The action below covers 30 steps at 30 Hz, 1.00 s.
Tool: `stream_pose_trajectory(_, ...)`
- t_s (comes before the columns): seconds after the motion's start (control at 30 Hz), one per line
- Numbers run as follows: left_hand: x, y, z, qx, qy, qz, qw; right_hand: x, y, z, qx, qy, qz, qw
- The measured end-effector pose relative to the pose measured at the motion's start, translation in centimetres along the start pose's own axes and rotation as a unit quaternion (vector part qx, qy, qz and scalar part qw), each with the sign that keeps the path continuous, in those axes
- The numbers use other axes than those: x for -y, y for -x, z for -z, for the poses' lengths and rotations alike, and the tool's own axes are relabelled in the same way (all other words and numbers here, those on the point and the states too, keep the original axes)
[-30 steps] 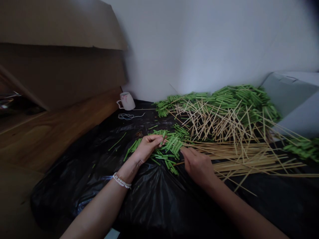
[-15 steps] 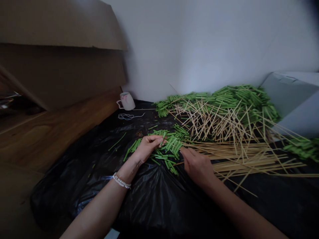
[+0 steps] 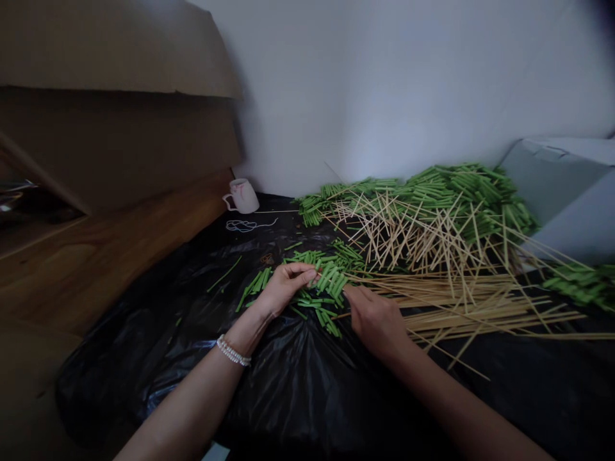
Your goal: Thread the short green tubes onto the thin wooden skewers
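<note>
My right hand (image 3: 377, 318) is closed around a thin wooden skewer, most of which its fingers hide. Several cut green stalk pieces (image 3: 332, 279) sit side by side across that skewer. At the row's left end my left hand (image 3: 284, 286), with a beaded bracelet at the wrist, pinches thumb and forefinger together on a green stalk piece, largely covered by the fingertips. Loose green stalk pieces (image 3: 327, 318) lie beneath and around both hands. Just right of my right hand, bare wooden skewers (image 3: 461, 301) are spread lengthwise.
Behind the hands, against the wall, is a heap of filled skewers (image 3: 413, 230), sticks pointing forward. A mug (image 3: 243, 196) and a looped white string (image 3: 243, 225) are at the back left. Black plastic sheeting (image 3: 298, 397) covers the surface. Cardboard (image 3: 120, 141) rises at left, a pale box (image 3: 567, 192) at right.
My left fingertips have come down onto the left end of the row, with the green piece they pinch now mostly hidden. The right hand keeps its grip on the skewer. The view shifts slightly.
</note>
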State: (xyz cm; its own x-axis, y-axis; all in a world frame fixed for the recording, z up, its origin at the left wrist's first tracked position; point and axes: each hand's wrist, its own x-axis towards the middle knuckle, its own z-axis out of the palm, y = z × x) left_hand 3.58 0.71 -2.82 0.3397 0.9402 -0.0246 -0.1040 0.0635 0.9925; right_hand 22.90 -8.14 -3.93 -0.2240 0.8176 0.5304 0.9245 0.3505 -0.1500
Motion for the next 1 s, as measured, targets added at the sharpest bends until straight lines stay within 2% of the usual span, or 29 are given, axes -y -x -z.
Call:
stream_pose_trajectory(0.17, -0.2, 0.1, -0.1, -0.01, -0.004, -0.003, 1.0, 0.1, -0.1, 0.1, -0.017, -0.002, 0.01, 1.0)
stream_pose_trajectory(0.47, 0.3, 0.2, -0.3, 0.008, 0.024, 0.012, 1.0, 0.3, -0.1, 0.1, -0.028, -0.013, 0.008, 0.999)
stream_pose_trajectory(0.67, -0.2, 0.4, -0.5, 0.062, 0.014, 0.018, 0.998, -0.1, -0.4, 0.3, -0.05, 0.009, 0.023, 0.998)
stream_pose_trajectory(0.73, -0.8, 0.1, 0.1, 0.021, 0.046, -0.007, 0.999, -0.5, -0.4, 0.5, -0.064, 0.034, 0.031, 0.997)
stream_pose_trajectory(0.8, -1.4, -0.3, 1.1, -0.049, 0.109, -0.032, 0.992, -1.1, -0.6, 0.8, -0.076, 0.064, 0.029, 0.995)
stream_pose_trajectory(0.9, -2.0, -0.9, 2.6, -0.142, 0.196, -0.048, 0.969, -2.0, -0.8, 1.2, -0.085, 0.096, 0.029, 0.991)
stream_pose_trajectory(1.0, -2.3, -1.4, 3.5, -0.192, 0.243, -0.046, 0.95, -2.7, -1.1, 1.5, -0.07, 0.115, 0.034, 0.99)
